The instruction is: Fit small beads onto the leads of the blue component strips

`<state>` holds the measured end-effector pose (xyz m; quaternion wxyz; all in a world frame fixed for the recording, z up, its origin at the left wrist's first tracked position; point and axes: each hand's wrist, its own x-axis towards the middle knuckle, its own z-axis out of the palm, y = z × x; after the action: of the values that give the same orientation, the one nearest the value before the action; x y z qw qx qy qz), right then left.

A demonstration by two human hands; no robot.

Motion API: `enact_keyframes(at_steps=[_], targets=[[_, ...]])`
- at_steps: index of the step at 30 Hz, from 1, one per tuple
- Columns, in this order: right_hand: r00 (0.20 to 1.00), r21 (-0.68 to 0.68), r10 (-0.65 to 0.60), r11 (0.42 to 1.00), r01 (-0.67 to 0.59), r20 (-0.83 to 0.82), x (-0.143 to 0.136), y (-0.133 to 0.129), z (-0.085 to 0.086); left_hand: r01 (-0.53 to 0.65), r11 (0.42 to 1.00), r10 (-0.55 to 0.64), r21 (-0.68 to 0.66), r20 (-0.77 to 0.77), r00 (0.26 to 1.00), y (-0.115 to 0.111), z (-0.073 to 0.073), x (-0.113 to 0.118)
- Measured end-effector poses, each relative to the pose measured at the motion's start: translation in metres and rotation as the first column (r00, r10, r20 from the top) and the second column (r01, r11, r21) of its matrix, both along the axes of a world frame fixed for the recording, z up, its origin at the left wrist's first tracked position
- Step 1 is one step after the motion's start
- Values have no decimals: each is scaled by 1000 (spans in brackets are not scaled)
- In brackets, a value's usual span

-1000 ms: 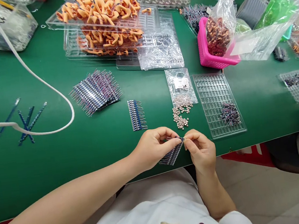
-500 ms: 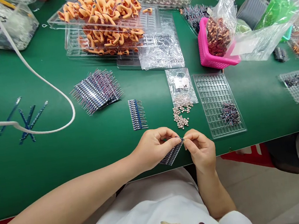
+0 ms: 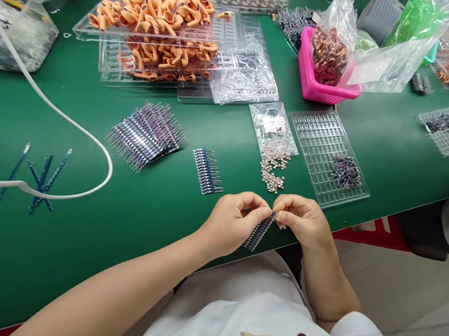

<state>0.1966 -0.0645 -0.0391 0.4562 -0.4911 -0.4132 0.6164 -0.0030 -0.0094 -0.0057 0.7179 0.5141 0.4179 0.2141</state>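
My left hand (image 3: pixel 233 222) pinches a dark strip of small circuit boards (image 3: pixel 260 232) near its upper right end, close to the table's front edge. Thumb and fingers of my right hand (image 3: pixel 302 218) are pressed together at that same end; what lies between their tips is too small to make out. A similar blue board strip with thin wires (image 3: pixel 207 171) lies flat just beyond my left hand. Small round silvery pieces (image 3: pixel 273 178) are spread beyond my fingertips, partly on a clear labelled bag (image 3: pixel 272 124).
A clear plastic tray (image 3: pixel 319 140) holds a heap of wired parts (image 3: pixel 345 170) at right. Stacked wired strips (image 3: pixel 145 134) lie left of centre. Behind stand trays of orange shells (image 3: pixel 165 17) and a pink basket (image 3: pixel 312 81). A white cable (image 3: pixel 67 119) loops across the left.
My right hand has turned slightly and its forearm has shifted a little right, fingertips staying at the strip's end. The strip in my left hand is tilted a little differently.
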Motion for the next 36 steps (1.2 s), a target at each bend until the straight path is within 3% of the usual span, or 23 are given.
enact_keyframes(at_steps=[9, 18, 25, 36], targets=[[1000, 5, 14, 1000, -14, 6, -2, 2, 1, 4, 1000, -3, -15, 33, 999, -2, -1, 1], [996, 7, 6, 1000, -7, 84, -4, 2, 3, 19, 998, -19, 53, -11, 1000, -1, 1, 0], [998, 62, -25, 998, 21, 55, -8, 1, 4, 25, 997, -23, 75, -27, 999, -1, 0, 1], [997, 23, -10, 1000, 8, 77, -7, 2, 3, 15, 998, -16, 66, 12, 1000, -2, -2, 2]])
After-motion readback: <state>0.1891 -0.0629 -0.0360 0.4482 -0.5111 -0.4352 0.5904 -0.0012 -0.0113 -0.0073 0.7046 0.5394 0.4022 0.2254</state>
